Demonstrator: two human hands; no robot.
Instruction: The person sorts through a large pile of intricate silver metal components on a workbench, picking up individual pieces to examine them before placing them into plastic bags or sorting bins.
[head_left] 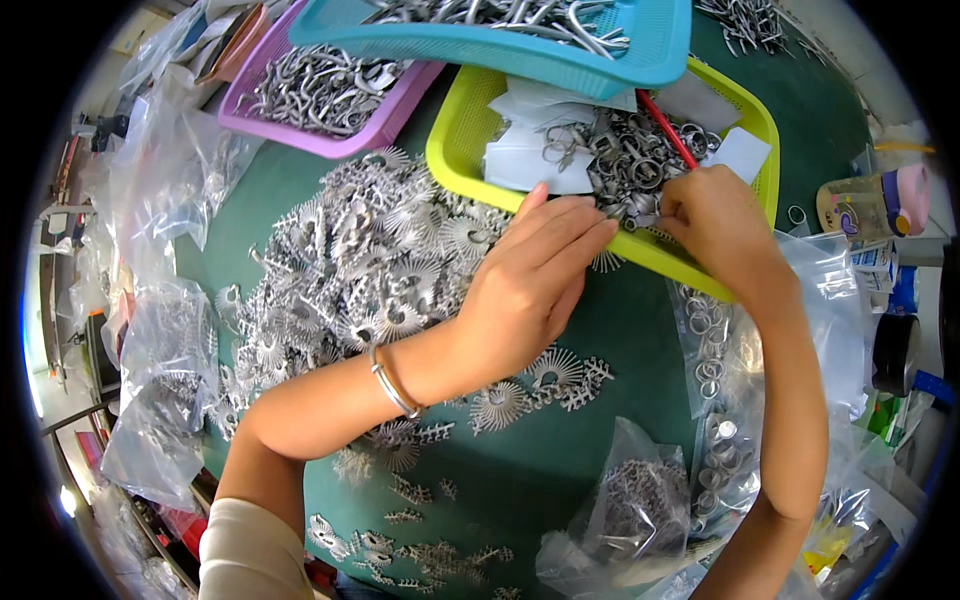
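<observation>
Near the upper right of the frame, both hands meet at the yellow basket's [745, 115] rim, right hand [715, 215] pinching a small metal piece [640, 212], left hand [530, 285] flat and open to steady it

Three baskets: one purple [300, 135], one blue [560, 55], one yellow-green [450, 150].

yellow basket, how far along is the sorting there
Already done, it seems: the yellow basket holds a small heap of metal rings and fittings, and clear bags hold more. In hand: the left hand and right hand meet at the basket's near rim over one small piece. Left: a big pile of fan-shaped metal parts on the green table.
</observation>
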